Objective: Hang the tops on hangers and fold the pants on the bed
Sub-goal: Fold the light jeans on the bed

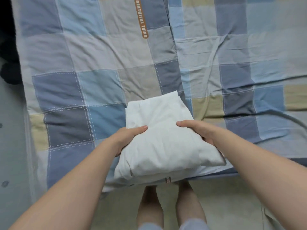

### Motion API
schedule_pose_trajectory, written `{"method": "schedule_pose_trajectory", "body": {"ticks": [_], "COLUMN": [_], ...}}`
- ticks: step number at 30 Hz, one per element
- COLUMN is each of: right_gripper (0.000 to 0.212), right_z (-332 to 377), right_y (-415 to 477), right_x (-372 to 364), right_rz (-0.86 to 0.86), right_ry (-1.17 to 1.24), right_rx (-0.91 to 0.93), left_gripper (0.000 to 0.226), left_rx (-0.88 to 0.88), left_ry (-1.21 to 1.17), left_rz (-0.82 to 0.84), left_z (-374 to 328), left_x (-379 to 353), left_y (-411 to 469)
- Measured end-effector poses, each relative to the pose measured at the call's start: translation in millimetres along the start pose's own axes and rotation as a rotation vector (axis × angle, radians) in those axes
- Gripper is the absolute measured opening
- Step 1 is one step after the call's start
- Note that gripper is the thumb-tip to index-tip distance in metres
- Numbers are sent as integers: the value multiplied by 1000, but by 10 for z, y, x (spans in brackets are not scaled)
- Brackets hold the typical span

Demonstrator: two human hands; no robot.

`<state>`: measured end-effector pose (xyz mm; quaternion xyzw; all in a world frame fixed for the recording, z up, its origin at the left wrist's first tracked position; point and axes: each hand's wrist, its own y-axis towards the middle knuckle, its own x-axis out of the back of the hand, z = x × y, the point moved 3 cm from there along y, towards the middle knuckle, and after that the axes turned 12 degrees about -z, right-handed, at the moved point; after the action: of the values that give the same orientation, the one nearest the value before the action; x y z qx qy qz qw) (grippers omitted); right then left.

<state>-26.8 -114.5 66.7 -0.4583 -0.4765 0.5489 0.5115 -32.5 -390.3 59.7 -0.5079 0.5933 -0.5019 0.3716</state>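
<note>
grip: left hand (127,138) and right hand (199,132) each clasp 1 side of folded pants (164,143) | axis: runs forward between both grips | bed (83,90) below, neither hand nearer

Checked quilt (103,52) and pale floor (116,209)
Blue, grey and beige squares, brown lettered strip (141,19) near the far end; dark shape (8,47) at the left edge; bare legs (149,209) below.

One wide-angle head camera looks steeply down across the bed (69,90) from its near edge, with the left hand (127,138) and right hand (198,132) close below.
</note>
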Motion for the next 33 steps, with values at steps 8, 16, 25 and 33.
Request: {"method": "schedule_pose_trajectory", "body": {"ticks": [8, 16, 25, 33], "right_gripper": [38, 36, 44, 50], "right_z": [-782, -1252, -2326, -4287], "right_y": [-1330, -2599, -4087, -5146], "right_x": [-79, 331, 1447, 2543], "right_rz": [-145, -307, -564, -870], "right_ry": [244, 501, 772, 1003], "right_rx": [108, 389, 668, 823], "left_gripper": [55, 61, 61, 67], "left_rx": [-220, -552, -923, -1108], "left_ry": [13, 129, 307, 423], "left_rz": [-97, -108, 71, 328], "left_z": [446, 114, -240, 505], "left_x": [-154, -644, -2237, -4349], "left_y": [-1136, -2184, -3503, -4627]}}
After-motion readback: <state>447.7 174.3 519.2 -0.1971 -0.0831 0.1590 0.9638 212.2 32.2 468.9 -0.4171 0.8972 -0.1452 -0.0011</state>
